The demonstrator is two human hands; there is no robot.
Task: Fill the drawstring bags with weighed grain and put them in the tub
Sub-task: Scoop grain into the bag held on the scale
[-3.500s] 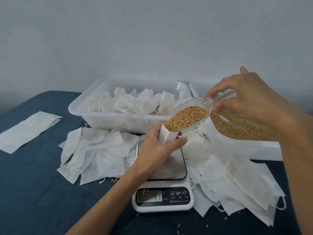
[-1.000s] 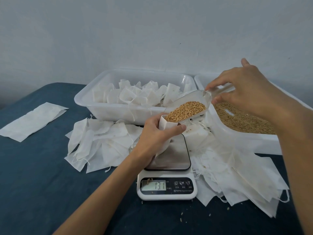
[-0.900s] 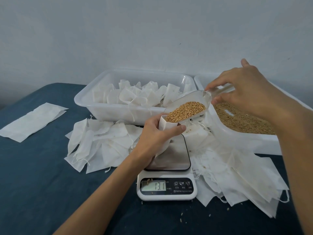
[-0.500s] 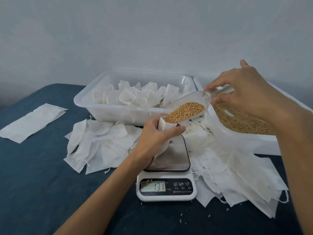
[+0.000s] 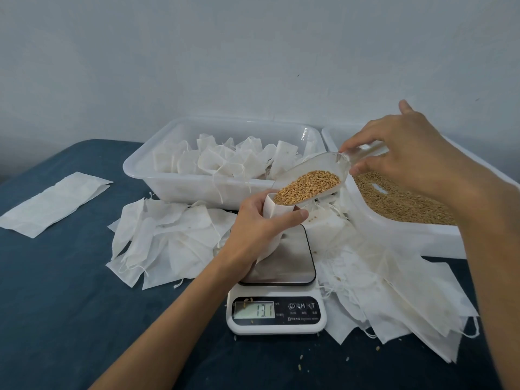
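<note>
My left hand [image 5: 259, 223] grips a white drawstring bag [image 5: 271, 209] upright on the plate of a white kitchen scale [image 5: 277, 313], whose display reads 13.1. My right hand [image 5: 405, 153] pinches the handle of a clear plastic scoop [image 5: 312, 167] heaped with golden grain [image 5: 308, 187]. The scoop's lip rests at the bag's open mouth. A white tub [image 5: 180, 184] behind the scale holds several filled bags. A second tub [image 5: 402, 232] at the right holds loose grain [image 5: 399, 201].
Empty white bags lie in a pile left of the scale [image 5: 166, 243] and in another pile to its right [image 5: 394, 291]. A flat white sheet [image 5: 53, 204] lies at the far left on the dark blue table. A few grains are scattered near the table's front.
Over the last second both hands, the scoop and the bag have kept their places, and the display still reads 13.1. Compared with 3.5 s ago, the view has shifted slightly.
</note>
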